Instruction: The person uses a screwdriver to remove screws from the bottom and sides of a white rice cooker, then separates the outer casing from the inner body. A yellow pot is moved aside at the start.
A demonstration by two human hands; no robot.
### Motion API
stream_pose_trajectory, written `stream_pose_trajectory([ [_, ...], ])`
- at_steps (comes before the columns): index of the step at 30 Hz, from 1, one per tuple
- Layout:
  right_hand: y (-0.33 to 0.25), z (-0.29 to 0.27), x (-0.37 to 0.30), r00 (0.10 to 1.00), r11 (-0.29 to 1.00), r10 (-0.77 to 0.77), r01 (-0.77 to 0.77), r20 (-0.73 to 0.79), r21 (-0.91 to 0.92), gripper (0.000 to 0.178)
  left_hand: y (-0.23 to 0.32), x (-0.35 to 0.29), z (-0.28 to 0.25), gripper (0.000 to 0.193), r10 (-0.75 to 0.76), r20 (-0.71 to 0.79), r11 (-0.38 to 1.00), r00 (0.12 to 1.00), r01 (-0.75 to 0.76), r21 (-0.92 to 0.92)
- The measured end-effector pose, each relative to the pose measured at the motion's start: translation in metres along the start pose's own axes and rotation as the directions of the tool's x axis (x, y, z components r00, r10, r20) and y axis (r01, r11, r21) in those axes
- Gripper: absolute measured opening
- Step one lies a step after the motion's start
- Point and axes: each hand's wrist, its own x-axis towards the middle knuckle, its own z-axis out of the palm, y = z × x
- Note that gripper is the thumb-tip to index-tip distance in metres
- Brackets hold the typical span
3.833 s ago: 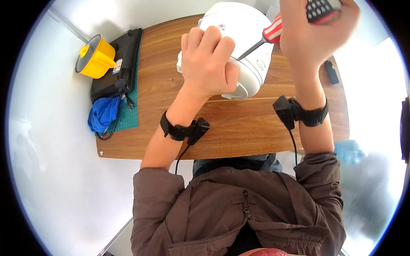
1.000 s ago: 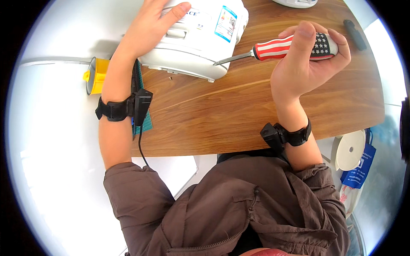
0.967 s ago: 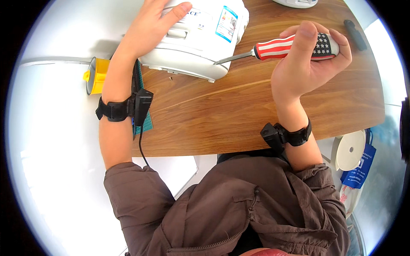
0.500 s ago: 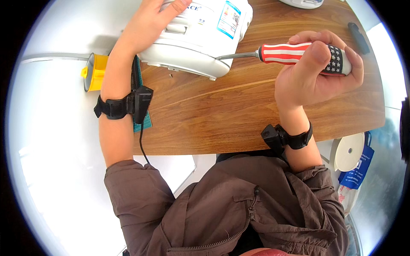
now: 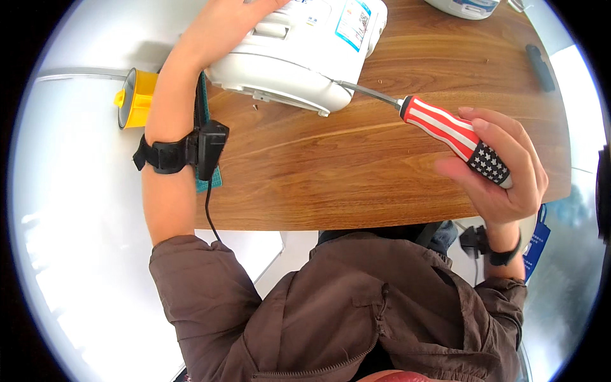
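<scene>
My right hand (image 5: 512,162) is curled around the back end of a screwdriver (image 5: 439,124), gripping its red-and-white striped handle where it turns dark with white stars; my thumb stretches out below the handle. The metal shaft slants up and left, and its tip meets the seam near the right corner of a white appliance (image 5: 280,73) in front of me. My left hand (image 5: 223,24) lies on the left part of that same appliance, thumb reaching to the right; its fingers run out of view at the top, so I cannot tell how they are bent.

A black strapped device (image 5: 213,149) sits on my left wrist, a cable hanging from it, and another black device (image 5: 474,242) is on my right wrist. The appliance rests on the wood-grain desk (image 5: 331,172), a blue-and-white label (image 5: 354,24) facing up on it. Just below its left end lies a small dark bit (image 5: 255,107).

Farther off, a dark oblong object (image 5: 540,67) lies near the desk's right edge, and a second white object (image 5: 464,6) is cut by the top. Left of my forearm is a yellow container (image 5: 141,99) with a grey lid; a green mat (image 5: 213,181) shows beside my wrist. Beyond my right wrist hangs a blue bag (image 5: 536,245), partly covered.
</scene>
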Motion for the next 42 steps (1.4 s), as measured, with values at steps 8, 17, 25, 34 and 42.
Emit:
stream_pose_trajectory([
  [8,-0.015,-0.015,0.026,0.893,0.938,0.021,0.139,0.449,-0.319,0.061,-0.021,0.011,0.004,0.089,-0.159,-0.112,0.987,0.981,0.156,-0.032],
  [17,0.0,-0.008,0.045,0.743,0.763,-0.26,0.549,0.617,-0.341,0.058,0.003,-0.009,0.007,0.091,-0.128,0.075,0.944,0.989,0.144,-0.296],
  [25,-0.011,0.01,0.034,0.755,0.895,-0.184,0.393,0.629,-0.211,0.055,-0.01,0.018,0.02,0.076,-0.236,-0.092,0.95,0.967,0.249,0.186],
  [34,0.002,0.041,-0.019,0.873,0.995,-0.018,0.064,0.487,-0.079,0.059,-0.044,0.011,-0.003,0.074,-0.114,0.291,0.97,0.95,0.169,-0.173],
  [42,-0.007,0.058,-0.041,0.919,0.987,0.163,-0.155,0.358,-0.05,0.058,-0.098,-0.005,-0.006,0.071,-0.279,0.383,0.692,0.88,0.461,-0.555],
])
